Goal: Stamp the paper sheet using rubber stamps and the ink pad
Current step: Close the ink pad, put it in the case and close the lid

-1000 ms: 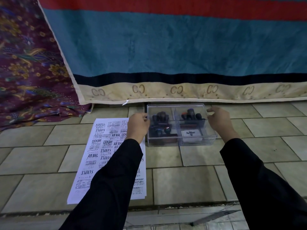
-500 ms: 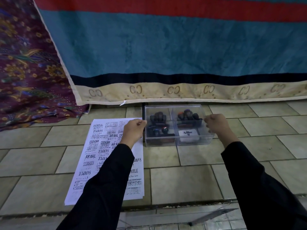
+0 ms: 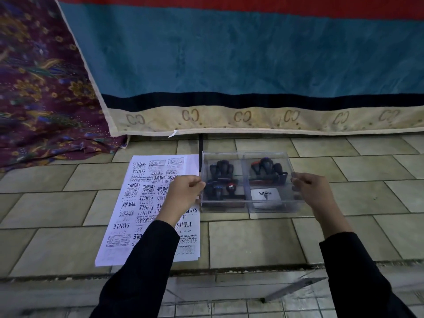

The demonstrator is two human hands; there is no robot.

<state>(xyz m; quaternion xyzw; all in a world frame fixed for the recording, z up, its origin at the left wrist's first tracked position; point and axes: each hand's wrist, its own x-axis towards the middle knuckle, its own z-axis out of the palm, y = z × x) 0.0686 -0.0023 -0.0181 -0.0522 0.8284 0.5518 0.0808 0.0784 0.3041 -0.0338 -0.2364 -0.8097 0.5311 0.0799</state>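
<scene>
Closer now — hands (image 3: 250, 193) at box (image 3: 246, 157) edges

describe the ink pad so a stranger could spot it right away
Find the clear plastic box on the tiled floor, right of the stamped paper sheet. The ink pad sits in its near right compartment: flat, white-lidded, marked Artline, unlike the dark knobbed stamps.

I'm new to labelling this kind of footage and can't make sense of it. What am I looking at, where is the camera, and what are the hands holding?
The camera sits on a person's head, looking down at their own arms in black sleeves. The left hand and the right hand each pinch a side of a clear plastic box on the tiled floor. Inside are dark-handled rubber stamps and a white-labelled ink pad. Left of the box lies a paper sheet, already covered in stamped words. Fabrics hang behind.
</scene>
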